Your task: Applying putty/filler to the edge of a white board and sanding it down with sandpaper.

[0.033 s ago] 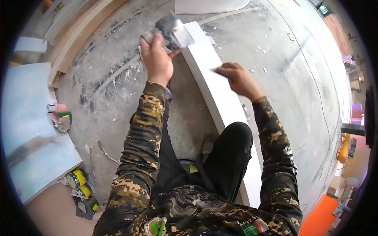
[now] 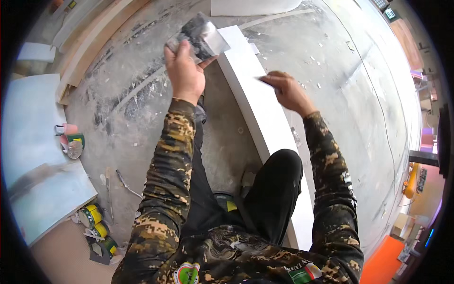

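Raised over the far end of a long white beam (image 2: 250, 83), my left hand (image 2: 186, 78) grips a flat, squarish plate smeared dark grey (image 2: 198, 35). The plate's right corner is pale and shiny, overlapping the beam's far end. Its exact kind does not show clearly. My right hand (image 2: 289, 91) is closed, above the beam's right edge. From its fingers a thin dark blade-like piece (image 2: 263, 79) sticks out to the left; the rest of it is hidden in the hand. The beam runs from far centre toward my right knee.
Pale blue panels (image 2: 33, 118) lie at the left, with a green tin (image 2: 75, 142) by their edge. Several yellow-and-green cans (image 2: 90, 215) stand lower left. A thin-handled tool (image 2: 125, 182) lies on the dusty grey floor (image 2: 142, 94). Long wooden boards (image 2: 90, 54) are far left.
The plate in my left hand has shifted a little to the left and tilted, showing more of its face. My right hand has risen slightly, its blade-like piece moving with it.
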A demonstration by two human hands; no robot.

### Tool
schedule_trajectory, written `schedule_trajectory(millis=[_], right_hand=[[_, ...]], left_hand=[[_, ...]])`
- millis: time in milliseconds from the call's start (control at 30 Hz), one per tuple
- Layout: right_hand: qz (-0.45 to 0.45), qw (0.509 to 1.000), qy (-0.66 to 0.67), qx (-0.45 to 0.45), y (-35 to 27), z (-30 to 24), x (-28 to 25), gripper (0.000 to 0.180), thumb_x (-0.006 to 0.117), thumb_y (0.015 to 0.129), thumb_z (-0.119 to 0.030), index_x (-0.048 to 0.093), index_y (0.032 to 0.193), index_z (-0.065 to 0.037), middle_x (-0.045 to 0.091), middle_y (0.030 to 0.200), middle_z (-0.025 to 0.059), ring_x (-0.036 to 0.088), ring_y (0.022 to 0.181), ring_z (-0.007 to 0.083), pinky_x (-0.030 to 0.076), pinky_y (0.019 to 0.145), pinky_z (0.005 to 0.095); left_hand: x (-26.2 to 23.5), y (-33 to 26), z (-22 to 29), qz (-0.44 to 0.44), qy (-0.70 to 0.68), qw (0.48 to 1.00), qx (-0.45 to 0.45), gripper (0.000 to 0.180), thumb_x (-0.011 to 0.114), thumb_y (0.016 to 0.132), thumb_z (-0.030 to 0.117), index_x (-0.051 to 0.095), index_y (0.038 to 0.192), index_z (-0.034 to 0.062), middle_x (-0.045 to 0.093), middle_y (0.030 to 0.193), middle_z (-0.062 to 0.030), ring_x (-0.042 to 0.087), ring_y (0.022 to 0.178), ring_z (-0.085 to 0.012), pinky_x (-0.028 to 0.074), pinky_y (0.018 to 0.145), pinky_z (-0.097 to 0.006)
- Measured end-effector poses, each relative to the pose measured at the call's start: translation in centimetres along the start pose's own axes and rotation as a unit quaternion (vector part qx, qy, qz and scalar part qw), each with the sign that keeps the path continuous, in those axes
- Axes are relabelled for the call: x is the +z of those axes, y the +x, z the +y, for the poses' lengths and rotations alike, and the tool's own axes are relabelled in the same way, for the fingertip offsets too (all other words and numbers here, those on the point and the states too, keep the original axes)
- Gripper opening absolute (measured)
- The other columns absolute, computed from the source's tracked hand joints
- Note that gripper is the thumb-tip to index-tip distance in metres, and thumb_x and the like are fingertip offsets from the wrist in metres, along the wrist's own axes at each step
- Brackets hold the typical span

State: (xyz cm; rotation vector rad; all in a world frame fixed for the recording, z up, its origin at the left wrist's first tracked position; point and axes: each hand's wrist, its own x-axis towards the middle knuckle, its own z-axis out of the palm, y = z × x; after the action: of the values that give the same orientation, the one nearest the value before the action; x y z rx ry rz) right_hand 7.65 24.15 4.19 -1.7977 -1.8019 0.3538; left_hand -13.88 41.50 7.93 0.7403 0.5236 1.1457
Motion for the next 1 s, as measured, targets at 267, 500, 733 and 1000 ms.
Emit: schedule_trajectory(millis=[267, 500, 733, 1000], right_hand=[[-0.041, 0.998, -0.029, 0.031, 13.7, 11.3, 5.9, 0.054, 0.045, 0.079, 0.009, 0.069, 0.123, -0.011, 0.068, 0.116, 0.0184, 0.065, 0.106, 0.0365, 0.052, 0.095, 0.0409], [-0.130, 0.984, -0.107, 0.064, 23.0, 17.8, 8.9, 0.059, 0.044, 0.077, 0.004, 0.069, 0.126, -0.017, 0.068, 0.119, 0.0198, 0.066, 0.105, 0.0375, 0.052, 0.096, 0.0434], [-0.201, 0.960, -0.154, 0.117, 28.6, 19.5, 11.4, 0.058, 0.043, 0.081, 0.004, 0.066, 0.129, -0.019, 0.068, 0.118, 0.0196, 0.066, 0.105, 0.0364, 0.052, 0.095, 0.0443], [-0.232, 0.935, -0.239, 0.124, 30.3, 17.7, 11.6, 0.050, 0.047, 0.085, 0.001, 0.067, 0.128, -0.018, 0.067, 0.122, 0.0137, 0.065, 0.110, 0.0348, 0.052, 0.095, 0.0440]], left_hand=[[-5.3, 5.3, 0.8, 0.028, -0.033, 0.999, 0.007, 0.027, 0.049, 0.102, 0.014, 0.044, 0.128, 0.0099, 0.053, 0.128, -0.0097, 0.061, 0.112, -0.0276, 0.062, 0.079, -0.051], [-4.7, 7.7, 1.5, 0.041, -0.041, 0.998, 0.002, 0.023, 0.051, 0.101, 0.014, 0.046, 0.124, 0.0116, 0.053, 0.121, -0.0051, 0.060, 0.111, -0.0247, 0.062, 0.080, -0.053], [-3.3, 9.4, 2.4, 0.076, -0.033, 0.996, 0.011, 0.034, 0.052, 0.101, 0.015, 0.044, 0.134, 0.0087, 0.058, 0.126, -0.0085, 0.062, 0.114, -0.0272, 0.060, 0.086, -0.050], [-2.1, 11.0, 3.2, 0.029, -0.059, 0.998, -0.001, 0.035, 0.051, 0.102, 0.017, 0.045, 0.136, 0.0129, 0.059, 0.126, -0.0051, 0.063, 0.115, -0.0243, 0.060, 0.085, -0.051]])
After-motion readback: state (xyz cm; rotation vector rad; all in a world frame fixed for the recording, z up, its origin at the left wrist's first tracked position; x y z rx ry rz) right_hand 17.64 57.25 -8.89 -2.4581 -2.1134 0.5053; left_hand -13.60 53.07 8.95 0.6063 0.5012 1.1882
